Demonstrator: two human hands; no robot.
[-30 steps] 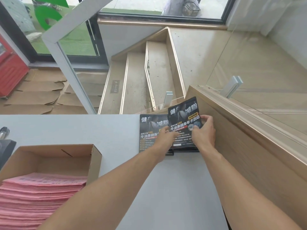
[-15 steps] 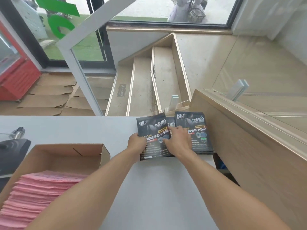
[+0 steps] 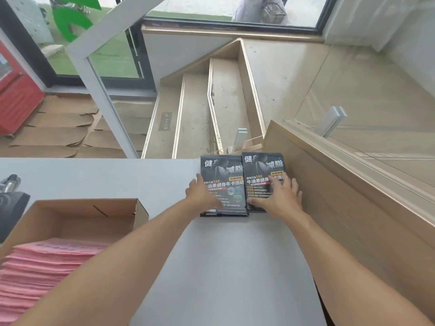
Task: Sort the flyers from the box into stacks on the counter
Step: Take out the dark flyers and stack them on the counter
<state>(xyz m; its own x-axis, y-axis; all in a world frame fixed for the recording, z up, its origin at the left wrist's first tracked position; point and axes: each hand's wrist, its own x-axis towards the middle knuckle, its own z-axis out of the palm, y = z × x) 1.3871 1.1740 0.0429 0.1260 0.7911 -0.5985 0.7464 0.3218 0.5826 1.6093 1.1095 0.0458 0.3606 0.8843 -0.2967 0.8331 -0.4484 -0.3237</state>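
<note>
Grey counter [image 3: 226, 267], two dark glossy flyer stacks [image 3: 222, 184] side by side, flat fingers [image 3: 286, 182] pressing each.

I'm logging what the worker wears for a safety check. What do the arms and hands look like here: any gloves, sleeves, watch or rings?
Both forearms are bare right to the bottom edge of the picture; no sleeve shows. The left hand and right hand wear no gloves. No watch, band or bracelet shows at either wrist. No ring can be made out, though the fingers are slightly blurred.

Grey counter [image 3: 226, 267] carries two dark flyer stacks [image 3: 223, 184] and a box [image 3: 77, 220].
</note>
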